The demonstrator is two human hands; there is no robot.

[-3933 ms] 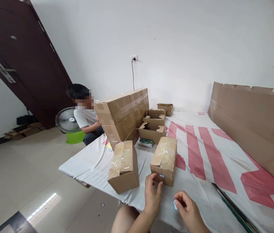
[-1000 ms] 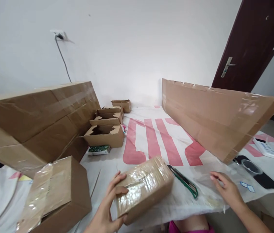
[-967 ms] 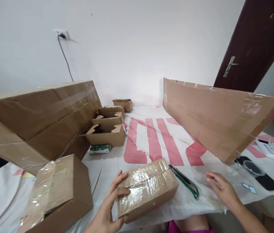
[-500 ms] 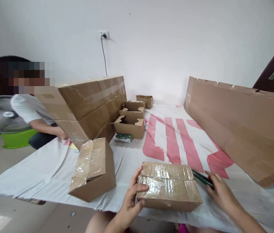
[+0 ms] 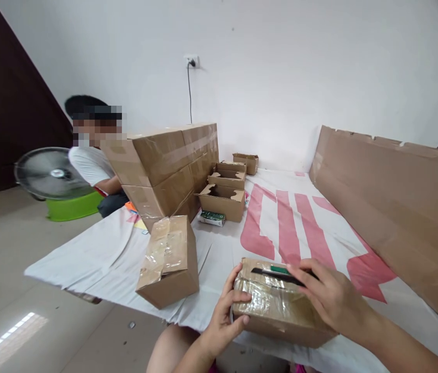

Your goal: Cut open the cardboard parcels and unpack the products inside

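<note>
A small cardboard box (image 5: 281, 305) sealed with shiny clear tape lies at the table's near edge in the head view. My left hand (image 5: 229, 311) grips its left end, fingers on the top and the thumb at the front side. Over the box's top, my right hand (image 5: 327, 292) is closed around a black and green utility knife (image 5: 271, 273), whose tip points left. Whether the tip touches the tape I cannot tell. To the left stands another taped box (image 5: 170, 259), one flap slightly lifted.
Stacked large cartons (image 5: 164, 166) stand at the left, with open boxes (image 5: 224, 202) and a small green-and-white packet (image 5: 212, 218) beside them. A large cardboard sheet (image 5: 390, 207) borders the right. Behind the cartons crouches a person (image 5: 92, 160) near a fan (image 5: 54, 173).
My right hand has lifted the utility knife from the cloth right of the box and brought it left over the box's top. My left hand still grips the box. The view has swung left.
</note>
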